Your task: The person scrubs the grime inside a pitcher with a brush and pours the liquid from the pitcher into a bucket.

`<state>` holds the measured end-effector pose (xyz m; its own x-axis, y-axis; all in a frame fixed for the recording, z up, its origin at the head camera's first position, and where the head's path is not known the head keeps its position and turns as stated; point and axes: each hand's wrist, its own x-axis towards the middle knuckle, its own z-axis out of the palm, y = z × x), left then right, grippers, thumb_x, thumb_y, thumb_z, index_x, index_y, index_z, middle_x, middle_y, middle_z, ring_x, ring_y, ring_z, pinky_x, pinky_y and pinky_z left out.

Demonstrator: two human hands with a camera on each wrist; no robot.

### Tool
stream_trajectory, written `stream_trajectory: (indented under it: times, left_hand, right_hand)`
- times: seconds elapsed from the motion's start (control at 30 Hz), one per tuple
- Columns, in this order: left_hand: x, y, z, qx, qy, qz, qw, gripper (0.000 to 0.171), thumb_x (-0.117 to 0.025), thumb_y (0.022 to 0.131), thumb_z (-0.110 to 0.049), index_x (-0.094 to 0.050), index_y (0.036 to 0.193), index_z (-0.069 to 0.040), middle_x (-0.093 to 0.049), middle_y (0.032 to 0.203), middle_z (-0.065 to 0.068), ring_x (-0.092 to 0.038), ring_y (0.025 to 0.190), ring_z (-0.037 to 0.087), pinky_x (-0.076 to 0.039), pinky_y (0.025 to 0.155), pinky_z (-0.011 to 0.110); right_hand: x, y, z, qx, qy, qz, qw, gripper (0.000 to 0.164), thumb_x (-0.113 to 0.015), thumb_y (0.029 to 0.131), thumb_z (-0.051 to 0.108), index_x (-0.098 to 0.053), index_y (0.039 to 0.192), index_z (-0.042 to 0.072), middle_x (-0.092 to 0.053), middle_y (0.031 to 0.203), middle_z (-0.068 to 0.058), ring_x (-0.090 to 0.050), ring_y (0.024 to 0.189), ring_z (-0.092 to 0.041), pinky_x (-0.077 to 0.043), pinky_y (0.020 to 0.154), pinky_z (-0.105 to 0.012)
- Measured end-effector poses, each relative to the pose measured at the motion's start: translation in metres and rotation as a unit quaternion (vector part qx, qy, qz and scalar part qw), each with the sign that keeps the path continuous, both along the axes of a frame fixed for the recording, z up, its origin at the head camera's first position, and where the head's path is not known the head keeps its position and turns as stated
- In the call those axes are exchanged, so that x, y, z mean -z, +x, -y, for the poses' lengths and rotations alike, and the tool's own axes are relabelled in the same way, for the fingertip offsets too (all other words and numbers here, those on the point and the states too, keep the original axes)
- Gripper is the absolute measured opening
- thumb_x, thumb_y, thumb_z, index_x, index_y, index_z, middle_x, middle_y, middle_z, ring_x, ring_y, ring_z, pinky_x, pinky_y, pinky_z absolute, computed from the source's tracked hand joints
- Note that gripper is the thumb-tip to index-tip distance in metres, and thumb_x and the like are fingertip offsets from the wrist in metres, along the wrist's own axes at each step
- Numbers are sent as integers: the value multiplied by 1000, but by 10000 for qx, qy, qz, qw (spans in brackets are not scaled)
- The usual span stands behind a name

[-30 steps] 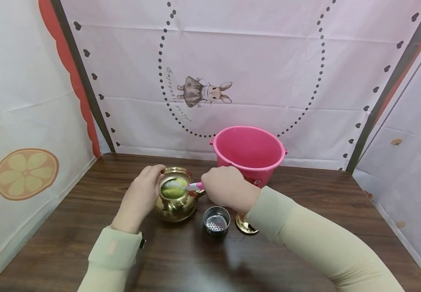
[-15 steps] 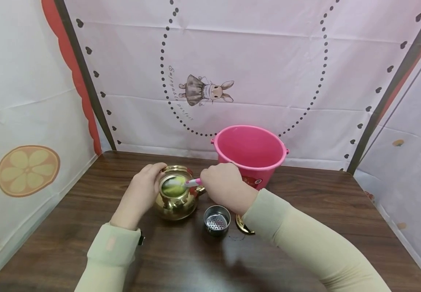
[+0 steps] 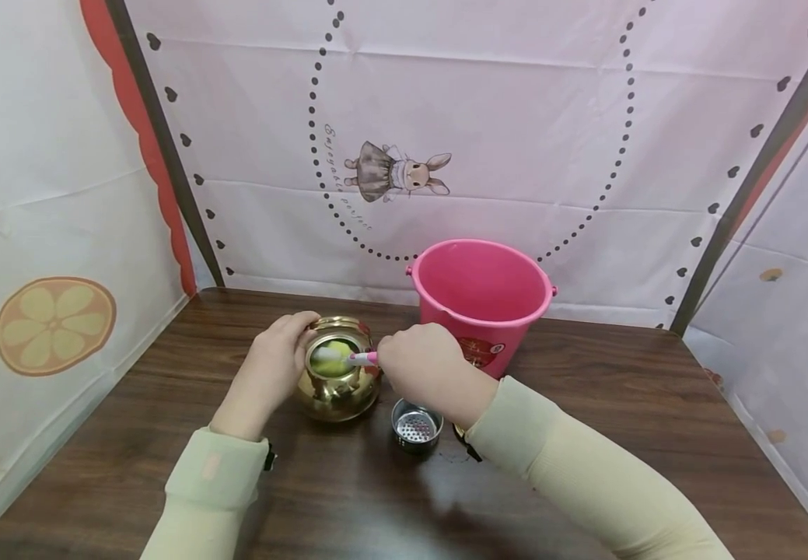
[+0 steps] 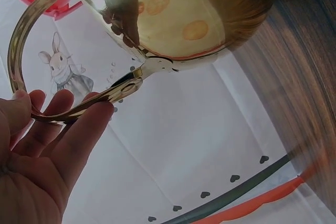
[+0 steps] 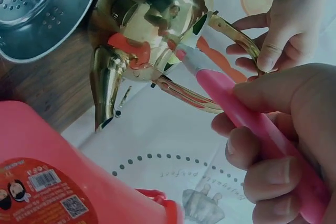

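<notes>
A shiny gold teapot [image 3: 337,400] stands lidless on the brown table. My left hand [image 3: 269,364] grips its raised curved handle [image 4: 79,109] between thumb and fingers. Curled round the pink grip of a cleaning brush [image 5: 239,103] is my right hand [image 3: 431,364], at the right of the teapot. The brush's yellow-green and white head [image 3: 332,358] is inside the teapot's round opening, blurred in the head view. In the right wrist view the teapot's spout [image 5: 105,85] points down toward the lower left.
A metal strainer cup [image 3: 415,428] with a perforated bottom sits right of the teapot. Beside it lies a gold lid [image 3: 461,437], mostly hidden under my right wrist. Behind stands a pink bucket [image 3: 484,284], and printed cloth walls enclose the table [image 3: 348,498].
My right hand has shifted slightly down and left, and the brush head has moved a little within the opening. The right forearm covers more of the lid. The left hand stays on the handle.
</notes>
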<state>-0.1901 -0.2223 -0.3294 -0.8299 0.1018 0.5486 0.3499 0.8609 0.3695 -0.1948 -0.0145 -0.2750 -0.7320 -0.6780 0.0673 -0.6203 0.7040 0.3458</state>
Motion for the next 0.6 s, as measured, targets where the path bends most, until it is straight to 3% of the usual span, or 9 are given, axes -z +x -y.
stream_trajectory:
  times: [0.6]
  left_hand:
    - [-1,1,-1,-3,138,104,9999,21,-55,94,-5,-60,114,-1,-64,101,19,-63,90,36,-53,79,50]
  right_hand:
    - [12,12,-6,-641,348,-752,9945,17,-63,88,27,-62,78,14,-50,58,5,-42,44,-11,-42,35,-29]
